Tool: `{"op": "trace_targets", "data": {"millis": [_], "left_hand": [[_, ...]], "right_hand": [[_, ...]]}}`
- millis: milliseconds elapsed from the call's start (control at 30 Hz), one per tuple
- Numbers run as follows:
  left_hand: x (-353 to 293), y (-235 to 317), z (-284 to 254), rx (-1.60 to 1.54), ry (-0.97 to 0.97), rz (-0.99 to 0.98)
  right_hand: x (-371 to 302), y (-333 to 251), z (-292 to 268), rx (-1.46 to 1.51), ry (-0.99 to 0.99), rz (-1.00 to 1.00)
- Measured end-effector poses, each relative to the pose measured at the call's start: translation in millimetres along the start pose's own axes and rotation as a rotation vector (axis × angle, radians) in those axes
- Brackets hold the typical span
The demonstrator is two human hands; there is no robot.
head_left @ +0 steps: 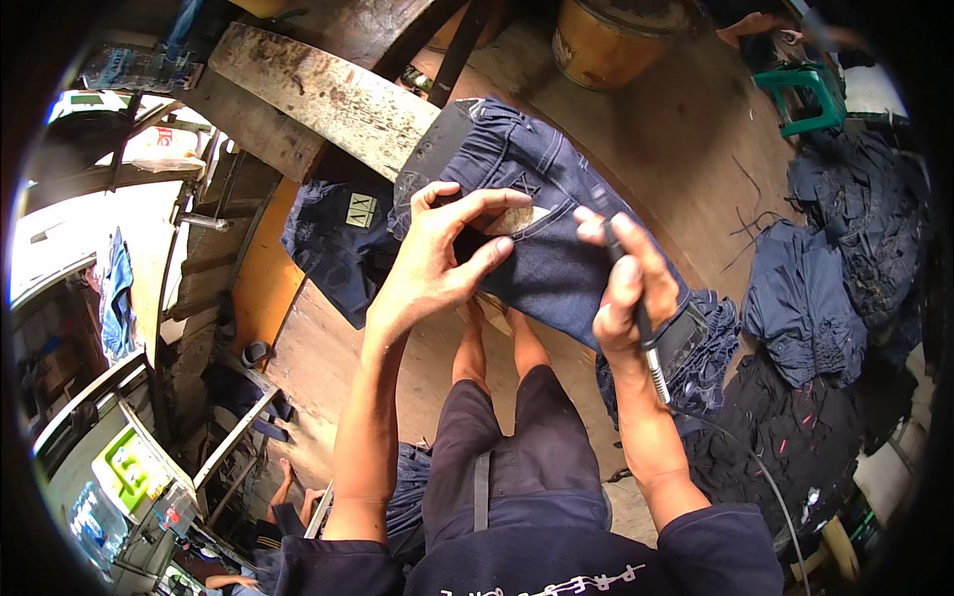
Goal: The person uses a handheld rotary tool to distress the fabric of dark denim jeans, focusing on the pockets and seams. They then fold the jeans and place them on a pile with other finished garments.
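Dark blue denim garment (556,258) is stretched over a dark, worn board (437,149), which sticks out at its upper left. A pale beige piece (519,220) shows at the slanted pocket edge, beside a dark stitched mark. Over that piece my left hand (442,243) curves, thumb and fingers apart; whether the fingertips touch it I cannot tell. My right hand (636,288) grips a black pen-shaped corded tool (644,323) above the cloth, with its blurred tip pointing up and away. From the tool's spring-like sleeve a thin cable runs down to the right.
A stained wooden plank (318,94) lies beyond the board. Another dark garment with a pale patch (343,233) hangs at left. Piles of dark clothes (805,298) lie at right, near a green stool (800,99). A rusty bucket (611,45) stands at the back. Other people show at the edges.
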State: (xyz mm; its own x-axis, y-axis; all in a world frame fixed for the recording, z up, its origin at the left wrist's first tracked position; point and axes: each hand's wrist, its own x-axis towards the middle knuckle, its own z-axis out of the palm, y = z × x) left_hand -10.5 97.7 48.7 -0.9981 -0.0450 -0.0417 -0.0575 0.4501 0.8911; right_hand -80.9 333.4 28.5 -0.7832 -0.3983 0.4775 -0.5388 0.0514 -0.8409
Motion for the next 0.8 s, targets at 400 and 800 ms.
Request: {"op": "trace_targets", "data": {"millis": [400, 800], "left_hand": [[16.4, 11.8, 22.7, -0.001, 0.195, -0.208], [7.1, -8.1, -14.4, -0.066, -0.137, -0.034]], "right_hand": [[1.7, 18.3, 8.4, 0.155, 0.349, 0.342], [-6.4, -18.9, 9.6, -0.043, -0.062, 0.009]]}}
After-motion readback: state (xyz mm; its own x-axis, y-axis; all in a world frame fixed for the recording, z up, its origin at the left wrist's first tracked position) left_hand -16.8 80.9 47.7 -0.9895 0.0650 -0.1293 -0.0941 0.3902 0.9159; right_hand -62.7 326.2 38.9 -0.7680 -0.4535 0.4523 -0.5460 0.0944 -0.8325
